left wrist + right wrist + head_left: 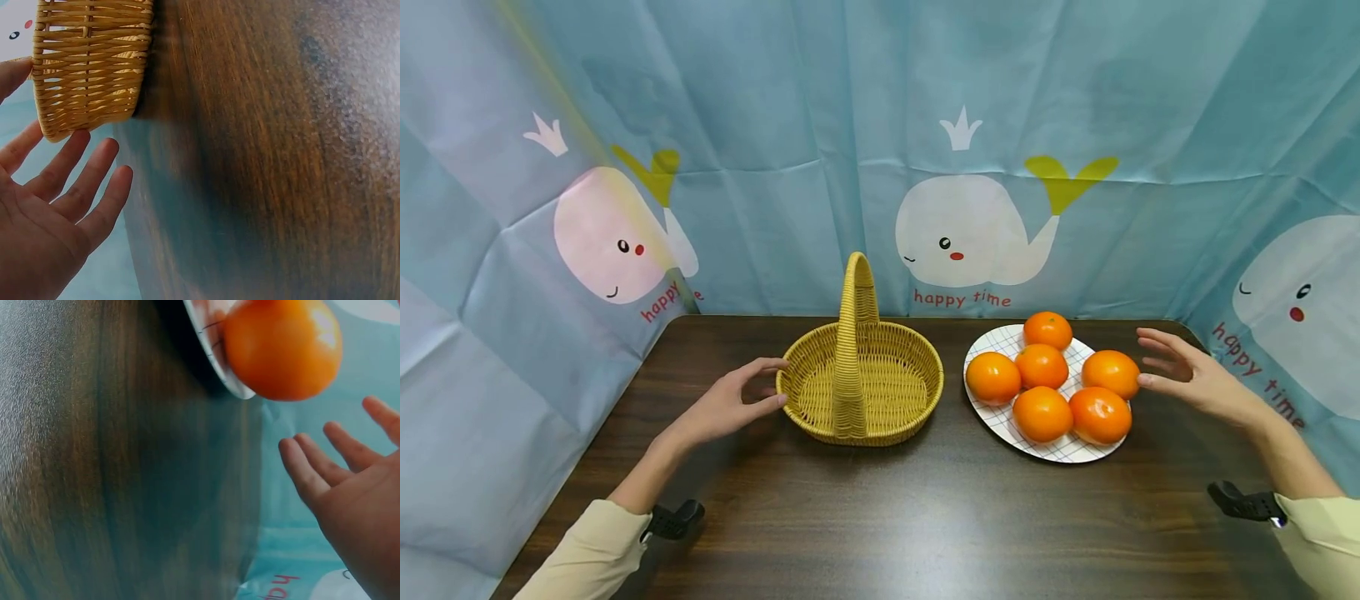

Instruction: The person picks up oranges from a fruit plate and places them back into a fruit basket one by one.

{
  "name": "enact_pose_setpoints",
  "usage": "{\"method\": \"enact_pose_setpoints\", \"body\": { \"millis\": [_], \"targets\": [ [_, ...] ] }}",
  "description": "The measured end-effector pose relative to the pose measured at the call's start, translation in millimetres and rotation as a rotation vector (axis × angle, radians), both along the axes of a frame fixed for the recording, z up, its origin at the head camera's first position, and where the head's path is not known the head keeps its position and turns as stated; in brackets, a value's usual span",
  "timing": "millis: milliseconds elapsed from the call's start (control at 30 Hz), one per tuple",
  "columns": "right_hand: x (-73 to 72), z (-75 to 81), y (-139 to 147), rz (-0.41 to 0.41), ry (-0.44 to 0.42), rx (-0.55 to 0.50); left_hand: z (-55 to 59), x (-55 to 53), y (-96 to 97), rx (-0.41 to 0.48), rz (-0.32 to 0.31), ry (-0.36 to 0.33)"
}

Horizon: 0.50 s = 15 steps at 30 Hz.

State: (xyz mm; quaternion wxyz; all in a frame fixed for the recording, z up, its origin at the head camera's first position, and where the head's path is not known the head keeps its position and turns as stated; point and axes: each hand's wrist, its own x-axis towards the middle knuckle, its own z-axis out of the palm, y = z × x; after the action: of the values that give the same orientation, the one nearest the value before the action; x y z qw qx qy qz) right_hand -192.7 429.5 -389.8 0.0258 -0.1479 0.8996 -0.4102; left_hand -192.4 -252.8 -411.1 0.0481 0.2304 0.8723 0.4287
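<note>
A yellow woven basket with a tall arched handle stands on the table; only its floor and weave show inside. My left hand is at its left rim, fingers spread and loosely bent, the thumb and fingertips at or touching the edge. In the left wrist view the hand lies beside the basket's side, not wrapped round it. Several oranges lie on a white plate with a checked pattern. My right hand is right of the plate, fingers relaxed, beside the rightmost orange, holding nothing.
The dark wooden table has its far edge against a blue curtain printed with whales, which also hangs on both sides. The basket and the plate stand side by side with a gap between them. A black band sits on each wrist.
</note>
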Motion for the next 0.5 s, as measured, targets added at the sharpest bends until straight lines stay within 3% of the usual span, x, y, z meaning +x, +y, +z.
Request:
{"method": "enact_pose_setpoints", "body": {
  "millis": [267,500],
  "targets": [
    [-10.6,-15.5,-2.9,0.076,-0.017,-0.198,-1.0,-0.7,-2.0,-0.031,0.008,0.006],
    [-21.3,-21.9,-2.1,0.087,-0.062,-0.208,-0.4,-1.0,0.5,-0.015,-0.001,0.002]
  ]
}}
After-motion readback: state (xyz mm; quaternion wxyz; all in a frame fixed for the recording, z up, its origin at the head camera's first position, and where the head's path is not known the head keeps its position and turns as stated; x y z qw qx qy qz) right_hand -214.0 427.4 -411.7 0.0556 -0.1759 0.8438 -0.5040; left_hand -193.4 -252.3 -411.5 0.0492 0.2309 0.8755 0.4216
